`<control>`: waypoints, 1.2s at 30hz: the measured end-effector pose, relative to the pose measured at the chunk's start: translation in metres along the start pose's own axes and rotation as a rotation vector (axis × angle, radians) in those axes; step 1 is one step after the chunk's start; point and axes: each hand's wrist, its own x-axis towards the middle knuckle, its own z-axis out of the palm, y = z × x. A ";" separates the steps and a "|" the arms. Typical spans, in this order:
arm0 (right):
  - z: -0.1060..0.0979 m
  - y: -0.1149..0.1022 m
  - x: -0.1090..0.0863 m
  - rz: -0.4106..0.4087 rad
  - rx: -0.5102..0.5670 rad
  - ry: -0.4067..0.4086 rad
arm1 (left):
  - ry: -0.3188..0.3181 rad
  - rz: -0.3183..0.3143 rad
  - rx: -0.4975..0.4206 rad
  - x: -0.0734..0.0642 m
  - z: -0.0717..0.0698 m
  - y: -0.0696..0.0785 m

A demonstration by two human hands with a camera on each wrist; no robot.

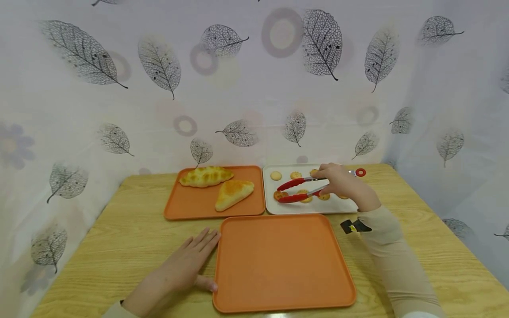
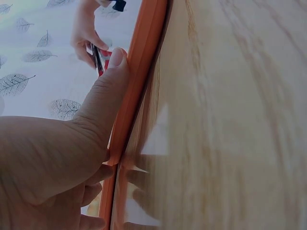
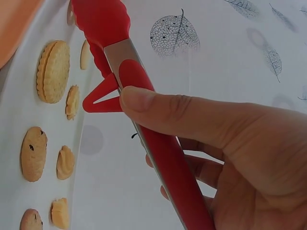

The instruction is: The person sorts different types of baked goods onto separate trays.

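Note:
My right hand grips red-and-metal tongs over the white tray at the back right. Thumb on one arm and fingers around the other, the right wrist view shows the hand on the tongs' red handle. Apart from each other, the tong tips lie around a brown round cookie at the tray's left end; whether they touch it I cannot tell. My left hand rests at the left edge of the front orange tray, fingers extended and thumb against the rim.
Several cookies sit in rows on the white tray. Left of it, a second orange tray carries a long golden bread and a triangular bread. All trays stand on a wooden table, with a leaf-print curtain behind.

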 end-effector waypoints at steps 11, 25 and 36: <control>-0.001 -0.001 0.000 0.008 0.020 -0.004 | -0.004 0.001 -0.007 0.000 -0.001 0.002; -0.007 0.005 -0.001 0.006 0.044 0.028 | 0.029 0.007 0.009 0.003 0.001 -0.002; -0.009 0.013 -0.021 -0.006 0.050 0.140 | 0.007 -0.003 -0.008 0.009 0.004 -0.008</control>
